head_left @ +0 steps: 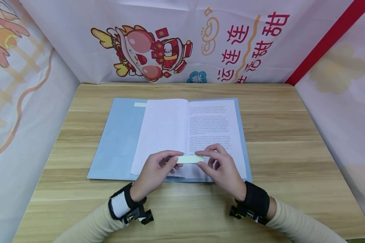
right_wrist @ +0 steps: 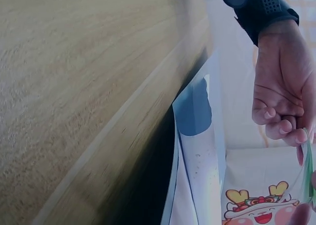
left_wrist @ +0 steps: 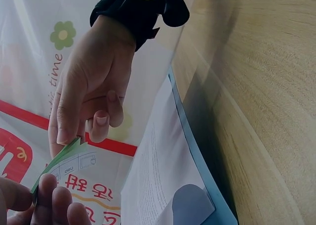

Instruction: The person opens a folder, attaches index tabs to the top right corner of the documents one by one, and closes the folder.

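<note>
The left hand [head_left: 154, 171] and right hand [head_left: 224, 168] pinch between them a sticky-note pad [head_left: 190, 159], probably light, bendable, best held by its ends.

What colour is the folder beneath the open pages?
The folder is light blue, showing best in the head view.

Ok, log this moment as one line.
left hand: pinches pale green strip at left end | right hand: pinches its right end | strip: held over open blue folder
</note>
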A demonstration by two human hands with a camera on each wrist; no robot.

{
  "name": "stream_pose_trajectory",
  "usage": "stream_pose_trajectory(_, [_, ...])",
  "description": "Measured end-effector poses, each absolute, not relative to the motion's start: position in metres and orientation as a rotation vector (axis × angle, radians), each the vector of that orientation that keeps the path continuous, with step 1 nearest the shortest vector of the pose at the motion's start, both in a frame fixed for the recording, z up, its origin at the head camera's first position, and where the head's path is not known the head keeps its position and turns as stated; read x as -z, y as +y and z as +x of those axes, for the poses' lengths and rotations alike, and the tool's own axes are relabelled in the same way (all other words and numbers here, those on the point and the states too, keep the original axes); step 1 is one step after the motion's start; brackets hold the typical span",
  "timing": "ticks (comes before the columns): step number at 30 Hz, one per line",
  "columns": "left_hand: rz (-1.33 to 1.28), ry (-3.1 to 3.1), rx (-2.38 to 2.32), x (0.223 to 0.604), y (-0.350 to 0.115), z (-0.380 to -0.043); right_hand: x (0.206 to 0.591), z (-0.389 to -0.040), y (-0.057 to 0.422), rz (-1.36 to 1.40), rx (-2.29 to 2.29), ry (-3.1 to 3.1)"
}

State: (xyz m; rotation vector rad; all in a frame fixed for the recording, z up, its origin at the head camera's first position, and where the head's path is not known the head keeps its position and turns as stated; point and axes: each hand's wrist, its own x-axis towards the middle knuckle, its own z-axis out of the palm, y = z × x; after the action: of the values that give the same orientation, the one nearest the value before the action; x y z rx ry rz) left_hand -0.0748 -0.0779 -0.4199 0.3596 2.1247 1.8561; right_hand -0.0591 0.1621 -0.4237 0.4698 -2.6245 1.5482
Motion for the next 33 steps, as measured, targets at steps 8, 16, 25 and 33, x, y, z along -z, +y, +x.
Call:
stream_pose_trajectory(8, [0.354,2.111,-1.857,0.4185,-0.0777,-0.0754,0.4233,-0.0595,0.1619,0.516,-1.472,-2.601])
stream_pose_trajectory(16, [0.335,2.104,-1.855,0.4188,-0.0776,-0.0768,0.4212,-0.0599,0.1611,0.489,-1.503,-2.614])
stream_pose_trajectory(25, [0.331,2.104,-1.858,0.4191,-0.0779,-0.0772,0.4223,-0.0601,0.1618,0.489,-1.501,-2.599])
stream_pose_trajectory(33, [0.325,2.095,-1.854,0.4194,-0.0769,-0.0784,0.4224,-0.0618,0.1626,0.503,-1.504,-2.581])
